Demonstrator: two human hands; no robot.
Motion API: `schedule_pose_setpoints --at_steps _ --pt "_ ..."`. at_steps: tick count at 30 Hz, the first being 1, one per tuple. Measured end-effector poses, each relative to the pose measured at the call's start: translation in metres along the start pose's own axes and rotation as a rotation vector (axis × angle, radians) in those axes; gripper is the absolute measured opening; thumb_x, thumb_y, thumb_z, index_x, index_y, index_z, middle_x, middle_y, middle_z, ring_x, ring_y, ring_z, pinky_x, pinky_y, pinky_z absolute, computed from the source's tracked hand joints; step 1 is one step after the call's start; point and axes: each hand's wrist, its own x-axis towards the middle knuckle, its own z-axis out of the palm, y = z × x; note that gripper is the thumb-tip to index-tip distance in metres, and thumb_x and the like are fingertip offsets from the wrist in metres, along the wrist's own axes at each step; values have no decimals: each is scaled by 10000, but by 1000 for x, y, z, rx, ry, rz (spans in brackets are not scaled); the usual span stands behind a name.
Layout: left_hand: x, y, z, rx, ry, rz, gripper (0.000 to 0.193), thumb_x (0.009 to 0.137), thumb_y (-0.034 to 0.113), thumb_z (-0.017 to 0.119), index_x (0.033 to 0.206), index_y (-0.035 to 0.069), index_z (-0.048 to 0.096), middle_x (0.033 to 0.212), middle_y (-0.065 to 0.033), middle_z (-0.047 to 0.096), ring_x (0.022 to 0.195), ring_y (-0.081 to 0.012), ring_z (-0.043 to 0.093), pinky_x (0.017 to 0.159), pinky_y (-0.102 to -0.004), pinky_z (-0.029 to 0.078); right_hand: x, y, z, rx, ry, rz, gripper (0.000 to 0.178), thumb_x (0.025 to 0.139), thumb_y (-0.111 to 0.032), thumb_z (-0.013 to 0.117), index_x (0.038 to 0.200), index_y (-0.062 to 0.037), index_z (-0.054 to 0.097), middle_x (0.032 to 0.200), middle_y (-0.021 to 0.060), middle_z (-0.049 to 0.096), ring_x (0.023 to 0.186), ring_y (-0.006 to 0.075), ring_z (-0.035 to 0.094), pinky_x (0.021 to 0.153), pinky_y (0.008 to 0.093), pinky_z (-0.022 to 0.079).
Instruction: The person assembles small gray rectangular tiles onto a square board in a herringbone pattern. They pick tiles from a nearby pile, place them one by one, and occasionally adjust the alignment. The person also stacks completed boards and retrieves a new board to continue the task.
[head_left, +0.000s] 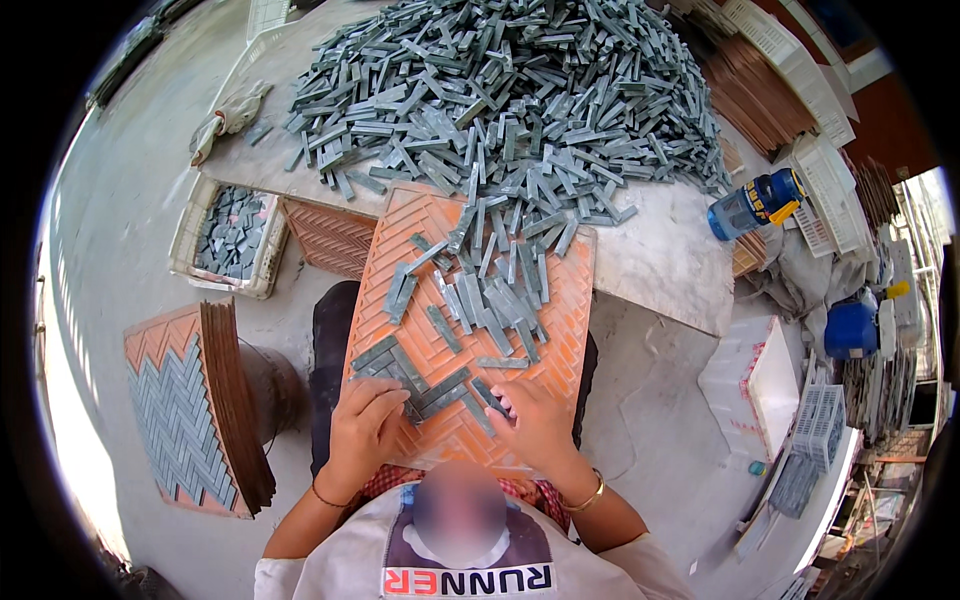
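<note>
On my lap lies an orange herringbone-grooved tray (385, 255). Near its lower left, several dark grey-green stone strips (390, 360) sit in the grooves in a zigzag. My left hand (362, 425) is at the left side of these strips, fingers curled and tips drawn together; whatever is between them is hidden. My right hand (535, 422) pinches a single stone strip (487, 395) just right of the laid ones, tilted over the tray. Loose strips (490, 305) lie scattered over the upper middle of the tray, spilling from a large heap (510, 90) beyond it.
The heap rests on a pale table (665, 250), with a blue bottle (750, 205) at its right. Left are a crate of small tile pieces (235, 235) and a stack of trays (190, 405) topped with a filled herringbone. A white foam box (750, 385) stands on the right.
</note>
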Motion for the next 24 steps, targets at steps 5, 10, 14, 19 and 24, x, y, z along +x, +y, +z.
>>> schedule_pose_setpoints --at_steps 5,10,14,19,24 --pt "-6 0 -9 -18 4 -21 207 687 -52 665 879 20 640 907 -104 619 834 -289 599 737 -370 488 -7 -1 4 23 16 25 308 740 -69 709 1031 -17 624 875 104 619 719 221 600 635 316 486" --pt "-3 9 1 -72 -47 98 202 680 -50 659 873 3 637 917 -101 622 835 -282 600 733 -368 493 -13 -7 0 -60 3 -70 316 769 -78 674 1074 -25 613 965 115 599 866 285 587 756 361 479" --pt "-5 19 16 -128 -85 140 199 674 -30 656 869 1 639 915 -98 626 836 -278 608 732 -378 495 -13 -5 6 -23 4 -52 280 789 -73 657 1061 -22 617 990 110 589 908 284 578 781 356 478" --pt "1 27 23 -13 -333 323 358 745 110 605 1087 4 598 1119 -123 588 1051 -282 566 892 -392 452 3 10 -1 -28 29 -155 316 751 -46 694 1061 -25 637 947 108 619 820 287 608 697 348 497" --pt "15 37 34 189 -561 437 575 830 257 558 1346 36 439 1394 -104 442 1319 -222 388 1087 -403 293 24 19 -18 -162 142 -139 263 740 -56 697 992 -23 626 889 100 575 795 294 591 678 363 492"
